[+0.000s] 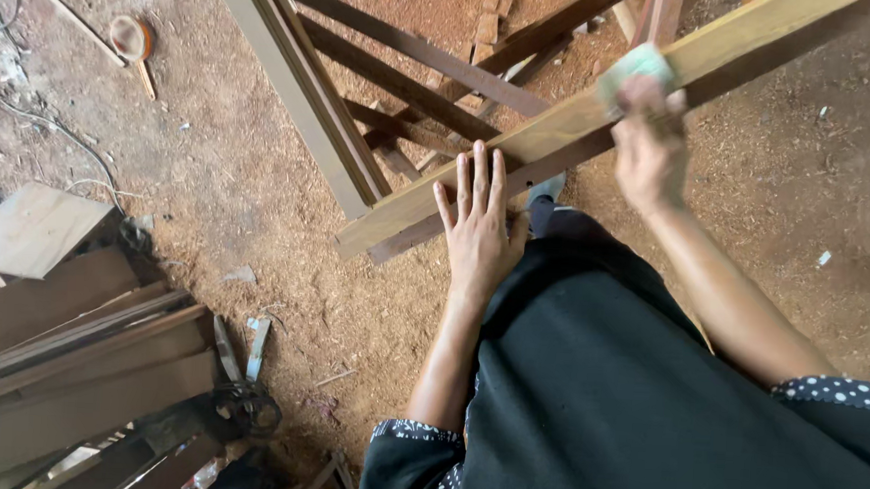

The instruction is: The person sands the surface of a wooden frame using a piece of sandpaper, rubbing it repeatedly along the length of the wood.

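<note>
**woodnoob:** Black skirt [625, 403] fills the bottom of the view, right under the camera. What's going on past it?

**sawdustsam:** Long pale plank [560, 132] sits across the middle, long axis running from about 8 o'clock up to 2 o'clock. Low end stops near the centre, high end goes off the top right corner. It's resting on a dark wooden frame [404, 84] with slanted rails.

**woodnoob:** Hands?

**sawdustsam:** Left hand [478, 227] lies flat on the plank's lower end, fingers straight and spread a bit, pointing to 12. Right hand [647, 137] is further up, at around 1 o'clock, fingers curled down on a greenish sanding pad [638, 72] pressed to the plank's top face. That one's blurry, so I can't tell the exact grip.

**woodnoob:** Room to move?

**sawdustsam:** Sawdust floor [259, 186] is open toward 3 o'clock and between 9 and 10. Stacked boards [72, 354] crowd 8 o'clock, well apart from the plank.
</note>
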